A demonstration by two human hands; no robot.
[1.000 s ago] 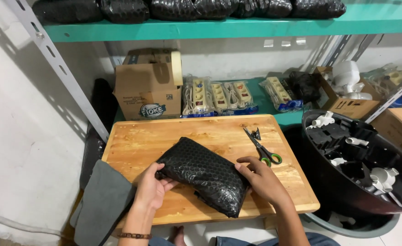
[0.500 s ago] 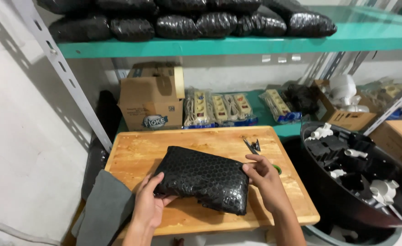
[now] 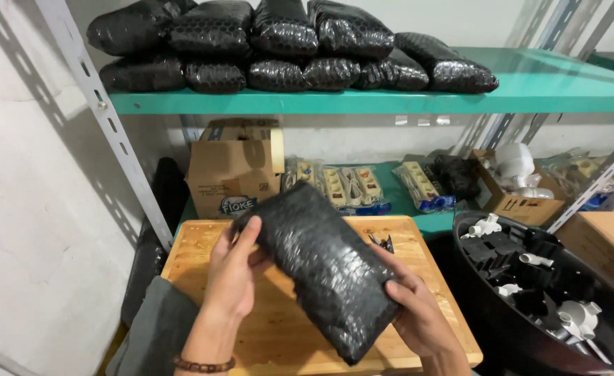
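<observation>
1. Above the wooden tabletop (image 3: 195, 254), a black bubble-wrapped package (image 3: 321, 271) is held up in both hands, tilted, its upper end to the left and its lower end toward the camera.
2. The left hand (image 3: 234, 275) is closed on the package's upper left edge; fingers are curled over the top corner, thumb lies against the near face. A beaded bracelet (image 3: 202, 364) is worn at the wrist.
3. The right hand (image 3: 418, 313) is closed on the lower right edge; the thumb is pressed on the wrap, the fingers are hidden behind it.
4. The package is not touching the tabletop as far as can be seen.
5. Scissors (image 3: 383, 242) are partly seen on the tabletop just behind the package.
6. On the green upper shelf (image 3: 530, 90), similar black wrapped bundles (image 3: 286, 49) are stacked in two layers.
7. On the lower shelf, a cardboard box (image 3: 234, 170) stands beside packaged power strips (image 3: 342, 184).
8. To the right, a black tub (image 3: 474, 278) holds white plastic fittings (image 3: 578, 317).
9. A grey cloth (image 3: 154, 327) hangs at the tabletop's left edge.
</observation>
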